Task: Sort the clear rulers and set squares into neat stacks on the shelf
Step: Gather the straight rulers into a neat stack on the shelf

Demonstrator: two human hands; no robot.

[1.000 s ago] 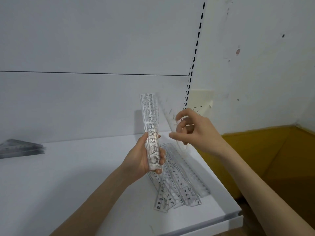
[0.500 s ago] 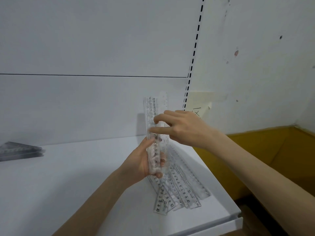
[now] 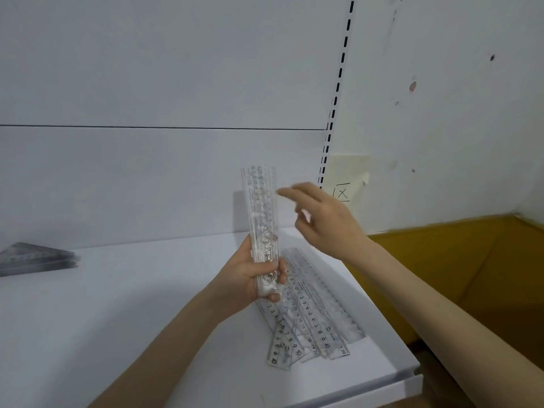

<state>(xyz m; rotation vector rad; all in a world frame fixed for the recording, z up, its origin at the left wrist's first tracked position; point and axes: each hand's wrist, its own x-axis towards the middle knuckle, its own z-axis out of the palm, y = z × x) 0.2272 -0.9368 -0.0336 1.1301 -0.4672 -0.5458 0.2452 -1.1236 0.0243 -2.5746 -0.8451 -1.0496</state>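
My left hand (image 3: pixel 250 275) grips the lower end of a bundle of clear rulers (image 3: pixel 260 210) held upright above the white shelf (image 3: pixel 117 304). Just to the right of the bundle's top, my right hand (image 3: pixel 323 222) hovers with fingers loosely spread, holding nothing; it is blurred. Several more clear rulers (image 3: pixel 312 316) lie fanned out on the shelf below both hands. A stack of clear set squares (image 3: pixel 35 257) rests flat at the far left of the shelf.
The shelf's front edge (image 3: pixel 368 387) runs along the lower right. A slotted upright (image 3: pixel 335 92) rises behind the hands, with a yellowish paper note (image 3: pixel 347 178) on the wall next to it. A yellow-brown floor (image 3: pixel 456 260) lies to the right.
My right hand brought a ruler to the upright bundle, left it there and has now pulled away to the right with nothing in it. My left hand has stayed put.
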